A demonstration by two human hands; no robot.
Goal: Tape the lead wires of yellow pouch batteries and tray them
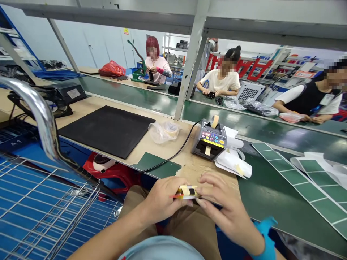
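Observation:
Above my lap, a small flat pack [187, 191] with cream-yellow tape and a black patch is between my two hands. A red strip or wire shows at its left end. My left hand [162, 198] is closed around the left end, fingers behind and thumb in front. At the right end, the thumb and fingers of my right hand [221, 200] pinch the pack's edge; a blue band is on that wrist. Part of the pack is hidden by my fingers. Just beyond my hands stands a tape dispenser [209, 140], with a short piece of tape sticking out of its front.
A black mat [108, 130] and a crumpled plastic bag [164, 132] lie on the bench. Sheets of green labels [295, 178] lie at right. On my left are a wire cart [51, 209] and its metal handle. Several co-workers sit across the green conveyor [130, 96].

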